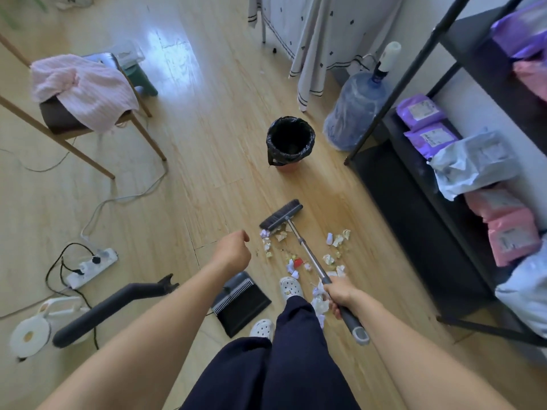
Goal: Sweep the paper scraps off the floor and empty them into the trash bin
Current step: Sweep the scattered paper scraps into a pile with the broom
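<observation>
The right hand (337,294) has its grip clamped around the grey upper handle of the broom (307,255); the fingers wrap the shaft fully, and the handle's capped end sticks out behind the grip toward the person. Ahead of that grip the metal shaft slants forward and left to the dark brush head, which rests on the wooden floor (207,143) with its bristles turned away from the person.

The paper scraps (334,247) lie on the floor under and on both sides of the shaft, between the grip and the brush head; some sit just behind the bristles, others spread right of the shaft, and a few crumpled white pieces lie directly below the grip, beside the person's white clog.

The left hand (233,250) hovers left of the broom shaft with nothing in it; its grip is curled loosely together, fingers bent inward. Just below and behind this hand the grey dustpan (241,303) lies flat on the floor, well left of the right grip.

The trash bin (290,143), lined with a black bag and open at the top, stands upright far beyond the brush head, well apart from both grips and from the scraps.
</observation>
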The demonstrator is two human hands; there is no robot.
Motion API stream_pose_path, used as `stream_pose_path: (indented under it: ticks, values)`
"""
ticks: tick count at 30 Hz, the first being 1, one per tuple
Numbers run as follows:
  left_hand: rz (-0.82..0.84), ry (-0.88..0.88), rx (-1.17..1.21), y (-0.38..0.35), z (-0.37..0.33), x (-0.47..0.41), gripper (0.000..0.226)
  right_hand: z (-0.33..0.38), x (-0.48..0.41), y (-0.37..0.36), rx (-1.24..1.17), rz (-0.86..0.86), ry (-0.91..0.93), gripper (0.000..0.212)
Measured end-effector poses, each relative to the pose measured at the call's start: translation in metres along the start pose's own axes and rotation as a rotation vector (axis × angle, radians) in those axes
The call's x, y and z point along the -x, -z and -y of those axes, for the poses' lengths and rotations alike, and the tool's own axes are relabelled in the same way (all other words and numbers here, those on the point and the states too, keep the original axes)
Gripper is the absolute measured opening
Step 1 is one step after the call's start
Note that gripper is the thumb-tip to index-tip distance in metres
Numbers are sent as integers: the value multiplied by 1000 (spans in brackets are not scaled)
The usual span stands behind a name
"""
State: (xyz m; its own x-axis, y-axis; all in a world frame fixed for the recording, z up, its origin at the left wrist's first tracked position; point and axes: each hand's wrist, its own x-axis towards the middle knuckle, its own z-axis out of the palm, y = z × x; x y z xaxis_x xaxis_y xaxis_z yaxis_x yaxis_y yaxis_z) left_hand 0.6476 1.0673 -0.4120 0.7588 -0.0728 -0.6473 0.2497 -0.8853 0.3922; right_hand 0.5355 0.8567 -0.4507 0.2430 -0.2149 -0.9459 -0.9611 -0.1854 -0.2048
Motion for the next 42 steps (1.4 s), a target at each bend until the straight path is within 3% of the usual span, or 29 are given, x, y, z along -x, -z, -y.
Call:
stream_pose_path:
  ticks: [3, 12, 19, 24, 34, 42]
  values:
    - [23, -33, -57, -8, 4, 7, 46, -41, 13, 0, -68, -24, -14, 36]
    - [137, -129, -177, -41, -10, 25, 47, -145, 59, -2, -223, -73, -126, 39]
    - [93, -138, -196, -53, -18, 34, 50, -163, 86, -2, -166, -184, 26, 33]
    - [109, -125, -185, -65, -8, 46, 49, -139, 85, -17, -148, -148, 134, 42]
    - [64, -22, -93, -46, 29, 43, 41, -33, 58, -58, 70, 86, 268, 35]
    - [32, 59, -71, -22, 52, 39, 34, 0, 27, -61, 240, 96, 188, 37]
